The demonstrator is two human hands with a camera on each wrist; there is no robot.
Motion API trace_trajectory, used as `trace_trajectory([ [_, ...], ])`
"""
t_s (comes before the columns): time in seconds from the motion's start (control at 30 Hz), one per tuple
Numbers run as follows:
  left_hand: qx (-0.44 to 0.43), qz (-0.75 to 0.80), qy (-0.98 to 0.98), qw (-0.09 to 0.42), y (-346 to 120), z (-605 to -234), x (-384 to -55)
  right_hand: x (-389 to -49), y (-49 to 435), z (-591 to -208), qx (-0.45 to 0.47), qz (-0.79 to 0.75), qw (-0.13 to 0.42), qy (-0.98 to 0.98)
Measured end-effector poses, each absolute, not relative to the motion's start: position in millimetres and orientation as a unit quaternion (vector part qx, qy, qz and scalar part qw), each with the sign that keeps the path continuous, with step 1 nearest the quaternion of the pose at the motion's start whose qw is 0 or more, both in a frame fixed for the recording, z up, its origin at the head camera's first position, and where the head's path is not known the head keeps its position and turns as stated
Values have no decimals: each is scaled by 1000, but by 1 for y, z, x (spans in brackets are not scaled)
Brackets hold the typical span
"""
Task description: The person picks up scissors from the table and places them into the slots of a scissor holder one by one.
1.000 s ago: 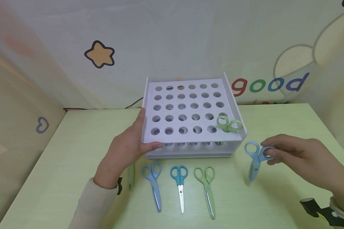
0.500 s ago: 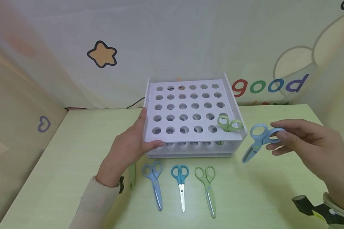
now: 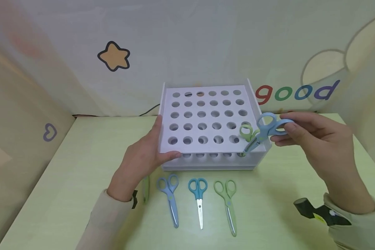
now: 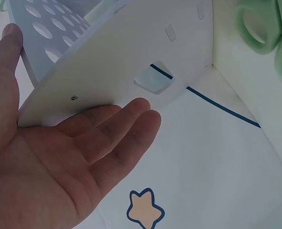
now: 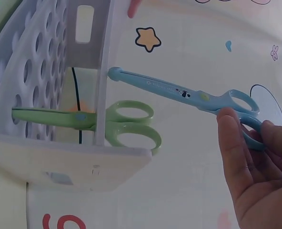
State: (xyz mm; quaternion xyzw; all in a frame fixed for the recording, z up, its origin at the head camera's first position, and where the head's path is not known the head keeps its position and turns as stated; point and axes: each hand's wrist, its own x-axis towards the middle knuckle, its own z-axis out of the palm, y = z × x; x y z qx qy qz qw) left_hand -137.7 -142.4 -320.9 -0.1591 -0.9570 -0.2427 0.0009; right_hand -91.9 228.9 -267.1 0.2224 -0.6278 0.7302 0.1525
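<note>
My right hand (image 3: pixel 318 139) pinches light blue scissors (image 3: pixel 265 128) by one handle loop. Their blades angle down over the front right of a white rack (image 3: pixel 212 149) with rows of round holes. In the right wrist view, the light blue scissors' rounded tip (image 5: pixel 114 73) is right at the rack's upper board. Beside it, green scissors (image 5: pixel 79 118) stand through the rack, handle loops above the board. At the rack's front left corner, my left hand (image 3: pixel 140 154) holds on, thumb across the front edge. In the left wrist view, its fingers (image 4: pixel 117 138) lie along the side wall.
In front of the rack lie blue-violet scissors (image 3: pixel 170 201), teal-handled scissors (image 3: pixel 198 201) with bare metal blades, and green scissors (image 3: pixel 227 208). Another green pair (image 3: pixel 146 189) is partly hidden by the left wrist. A printed cloth wall (image 3: pixel 206 41) rises close behind the rack.
My right hand has carried the light blue scissors up and leftward from beside the rack to over its front right corner. My left hand stays on the rack.
</note>
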Motion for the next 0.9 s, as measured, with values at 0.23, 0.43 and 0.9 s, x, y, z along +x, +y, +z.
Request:
trace_trajectory([
  [0.23, -155, -242, -958, -5, -141, -320, -139, -99, 214, -265, 220, 736, 163, -619],
  [0.43, -146, -235, -961, -11, -141, -319, -138, -103, 202, -266, 194, 701, 160, -668],
  [0.9, -143, -232, -962, -15, -139, -317, -138, -113, 183, -272, 216, 702, 166, -658],
])
